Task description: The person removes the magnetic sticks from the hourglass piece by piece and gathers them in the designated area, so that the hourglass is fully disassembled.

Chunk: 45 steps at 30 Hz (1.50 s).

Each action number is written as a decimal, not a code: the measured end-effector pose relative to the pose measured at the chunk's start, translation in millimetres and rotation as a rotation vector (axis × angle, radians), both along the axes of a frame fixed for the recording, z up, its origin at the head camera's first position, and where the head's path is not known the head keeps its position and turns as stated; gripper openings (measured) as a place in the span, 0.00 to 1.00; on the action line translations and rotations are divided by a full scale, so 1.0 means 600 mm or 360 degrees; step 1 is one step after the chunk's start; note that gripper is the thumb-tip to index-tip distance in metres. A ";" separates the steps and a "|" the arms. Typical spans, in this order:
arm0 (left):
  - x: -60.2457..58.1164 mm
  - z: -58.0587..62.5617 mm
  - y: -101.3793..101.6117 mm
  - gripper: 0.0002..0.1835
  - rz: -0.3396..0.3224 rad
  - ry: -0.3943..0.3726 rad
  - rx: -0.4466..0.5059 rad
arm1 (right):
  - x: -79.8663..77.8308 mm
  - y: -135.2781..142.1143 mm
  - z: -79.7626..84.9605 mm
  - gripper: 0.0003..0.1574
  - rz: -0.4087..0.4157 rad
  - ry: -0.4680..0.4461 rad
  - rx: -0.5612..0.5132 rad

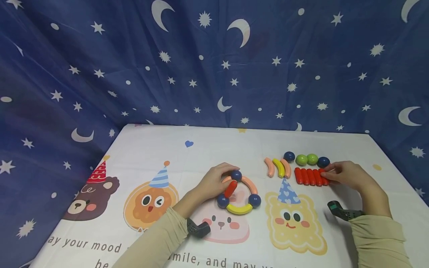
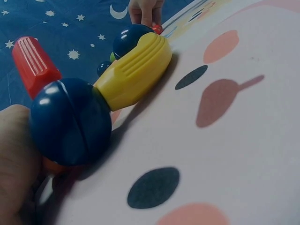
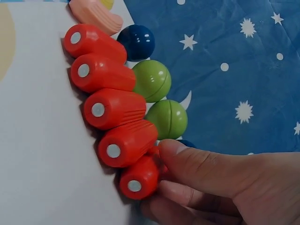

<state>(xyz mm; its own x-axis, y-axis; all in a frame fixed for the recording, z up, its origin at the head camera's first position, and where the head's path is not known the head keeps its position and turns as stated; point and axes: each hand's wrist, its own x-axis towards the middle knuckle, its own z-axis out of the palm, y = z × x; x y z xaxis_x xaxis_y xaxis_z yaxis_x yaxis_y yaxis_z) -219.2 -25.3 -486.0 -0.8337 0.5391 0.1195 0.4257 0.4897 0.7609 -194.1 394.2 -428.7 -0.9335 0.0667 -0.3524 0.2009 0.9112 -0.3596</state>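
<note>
My left hand grips the left side of a ring of magnetic sticks and balls, at the pink curved stick. Dark blue balls join another pink curved stick and a yellow curved stick in the ring. From the left blue ball a straight red stick points upward. At the right end of a row of several red sticks, my right hand pinches the outermost red stick between thumb and fingers. That stick's pale end disc faces the wrist camera.
Behind the red row sit two green balls, with a blue ball and another blue ball on either side. Left of them lie a yellow curved stick and two pink ones. A starry blue curtain hangs behind the table.
</note>
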 end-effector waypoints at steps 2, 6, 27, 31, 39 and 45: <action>0.000 0.000 0.000 0.23 0.0000 0.0006 -0.0004 | 0.001 -0.001 0.007 0.36 -0.0001 -0.0008 0.0012; 0.000 0.001 0.001 0.22 -0.0005 0.0019 -0.0006 | 0.005 -0.011 0.026 0.34 0.0012 -0.0010 0.0023; -0.003 -0.003 -0.004 0.21 -0.0057 0.0089 0.0039 | 0.067 -0.388 0.040 0.35 0.1040 0.0734 -0.0618; -0.003 -0.002 -0.005 0.22 -0.0057 0.0087 0.0016 | 0.074 -0.411 0.023 0.31 0.1038 0.0643 -0.0574; -0.004 -0.002 -0.004 0.23 -0.0055 0.0100 0.0015 | 0.077 -0.432 0.000 0.21 0.1011 0.0718 -0.0302; -0.002 0.000 -0.004 0.24 -0.0051 0.0083 0.0011 | 0.077 -0.432 -0.005 0.19 0.0990 0.0776 -0.0230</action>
